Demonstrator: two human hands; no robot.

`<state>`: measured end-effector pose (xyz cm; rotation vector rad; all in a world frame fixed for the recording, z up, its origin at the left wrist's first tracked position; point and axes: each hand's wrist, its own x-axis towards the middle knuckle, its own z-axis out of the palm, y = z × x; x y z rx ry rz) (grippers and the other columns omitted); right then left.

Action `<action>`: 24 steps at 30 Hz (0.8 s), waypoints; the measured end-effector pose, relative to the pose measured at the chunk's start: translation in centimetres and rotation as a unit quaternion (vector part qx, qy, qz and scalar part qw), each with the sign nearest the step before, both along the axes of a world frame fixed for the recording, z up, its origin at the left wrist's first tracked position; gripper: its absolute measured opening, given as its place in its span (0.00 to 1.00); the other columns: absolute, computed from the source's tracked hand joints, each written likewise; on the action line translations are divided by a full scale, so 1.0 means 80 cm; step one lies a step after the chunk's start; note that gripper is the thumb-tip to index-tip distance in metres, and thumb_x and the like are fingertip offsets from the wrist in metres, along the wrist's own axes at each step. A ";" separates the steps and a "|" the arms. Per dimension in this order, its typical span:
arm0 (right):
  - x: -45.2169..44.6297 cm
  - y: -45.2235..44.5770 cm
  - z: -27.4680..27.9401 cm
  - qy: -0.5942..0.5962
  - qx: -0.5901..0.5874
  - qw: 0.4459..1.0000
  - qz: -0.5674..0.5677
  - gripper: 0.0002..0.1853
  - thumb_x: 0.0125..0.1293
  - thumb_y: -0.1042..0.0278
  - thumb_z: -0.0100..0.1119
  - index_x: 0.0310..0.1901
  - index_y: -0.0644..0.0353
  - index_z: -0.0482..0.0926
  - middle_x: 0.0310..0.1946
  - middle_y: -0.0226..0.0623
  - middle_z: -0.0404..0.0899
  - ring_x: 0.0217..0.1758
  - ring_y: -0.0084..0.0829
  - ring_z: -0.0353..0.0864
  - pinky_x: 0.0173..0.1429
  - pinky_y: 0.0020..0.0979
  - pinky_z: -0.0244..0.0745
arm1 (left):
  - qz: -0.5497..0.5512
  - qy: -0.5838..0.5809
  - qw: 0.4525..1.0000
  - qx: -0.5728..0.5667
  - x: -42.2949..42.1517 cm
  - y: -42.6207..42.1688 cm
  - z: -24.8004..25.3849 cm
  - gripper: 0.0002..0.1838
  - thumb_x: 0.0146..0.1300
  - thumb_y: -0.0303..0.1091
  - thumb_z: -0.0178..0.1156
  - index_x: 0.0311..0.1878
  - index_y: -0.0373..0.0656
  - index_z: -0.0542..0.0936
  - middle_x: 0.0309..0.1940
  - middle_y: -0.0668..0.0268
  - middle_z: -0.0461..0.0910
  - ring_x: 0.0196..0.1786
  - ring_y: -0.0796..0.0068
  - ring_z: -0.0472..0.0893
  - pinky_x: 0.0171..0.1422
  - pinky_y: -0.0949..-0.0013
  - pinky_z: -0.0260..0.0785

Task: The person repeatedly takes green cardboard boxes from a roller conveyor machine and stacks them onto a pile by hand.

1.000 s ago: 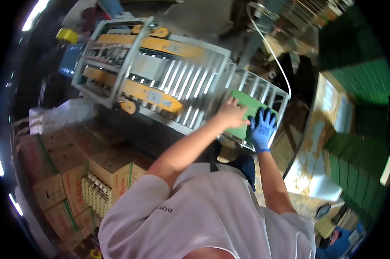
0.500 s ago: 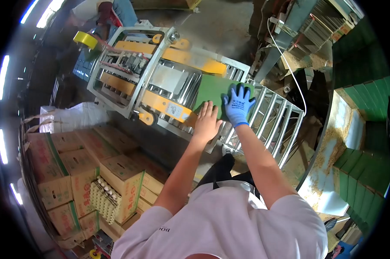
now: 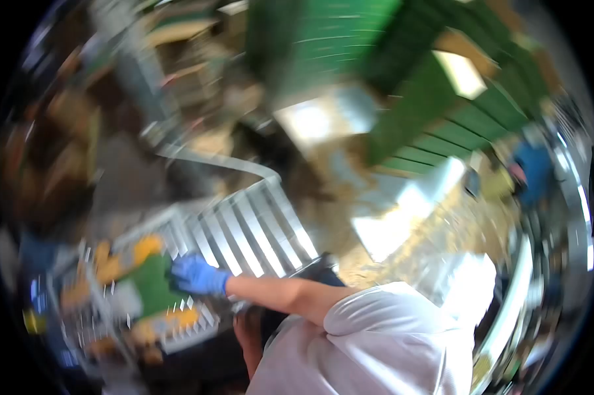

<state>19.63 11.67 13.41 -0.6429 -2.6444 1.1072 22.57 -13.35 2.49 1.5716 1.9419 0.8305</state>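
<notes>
A green box [image 3: 151, 286] lies on the yellow-and-grey roller machine at the lower left. My right hand [image 3: 197, 275], in a blue glove, is at the box's right edge, fingers extended and holding nothing, though blurred. My left hand [image 3: 246, 321], bare, hangs low in front of my body beside the rollers, away from the box; its fingers are too smeared to make out. Silver conveyor rollers [image 3: 247, 230] stretch to the right of the box.
Stacked green boxes [image 3: 435, 135] stand at the upper right, near a bright, debris-strewn surface [image 3: 392, 230]. A pale curved tube or rail [image 3: 221, 160] runs above the rollers. Blue and yellow items [image 3: 530, 171] are at the far right.
The view has swung right, blurring it. The green box now sits further along into the machine; my left hand has left it and dropped toward my body. My gloved right hand remains at its edge.
</notes>
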 end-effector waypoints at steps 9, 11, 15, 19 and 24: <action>0.672 0.039 0.167 0.200 0.263 0.712 -0.620 0.27 0.62 0.68 0.69 0.63 0.62 0.78 0.59 0.50 0.80 0.64 0.47 0.79 0.67 0.41 0.74 | -0.108 -0.198 0.973 0.045 0.156 0.248 0.186 0.14 0.63 0.31 0.62 0.50 0.36 0.84 0.45 0.54 0.86 0.53 0.55 0.84 0.61 0.57 0.73; 0.804 0.051 0.239 0.194 0.340 0.632 -0.669 0.34 0.66 0.73 0.64 0.73 0.65 0.66 0.73 0.46 0.70 0.77 0.44 0.67 0.79 0.41 0.60 | -0.239 -0.223 0.928 0.181 0.233 0.367 0.276 0.26 0.63 0.40 0.66 0.61 0.35 0.79 0.57 0.51 0.82 0.62 0.53 0.81 0.70 0.57 0.69; 0.973 0.146 0.357 0.218 0.411 0.611 -0.641 0.46 0.64 0.68 0.71 0.80 0.60 0.55 0.80 0.43 0.57 0.78 0.42 0.62 0.82 0.40 0.55 | -0.332 -0.199 0.859 0.335 0.407 0.575 0.443 0.69 0.54 0.79 0.62 0.82 0.35 0.47 0.81 0.44 0.51 0.83 0.49 0.53 0.84 0.53 0.46; 1.007 0.213 0.453 0.151 0.476 0.662 -0.559 0.46 0.58 0.61 0.76 0.76 0.62 0.63 0.77 0.51 0.60 0.81 0.47 0.59 0.82 0.44 0.56 | -0.323 -0.317 0.838 0.304 0.515 0.768 0.604 0.60 0.64 0.75 0.57 0.84 0.46 0.43 0.82 0.45 0.50 0.83 0.51 0.52 0.84 0.51 0.44; 0.989 0.213 0.487 -0.019 0.629 0.609 -0.483 0.42 0.49 0.52 0.77 0.68 0.53 0.76 0.72 0.48 0.68 0.76 0.56 0.62 0.77 0.59 0.58 | -0.358 0.248 0.856 0.279 0.631 0.807 0.701 0.56 0.44 0.51 0.80 0.77 0.48 0.64 0.62 0.51 0.79 0.63 0.49 0.79 0.67 0.55 0.74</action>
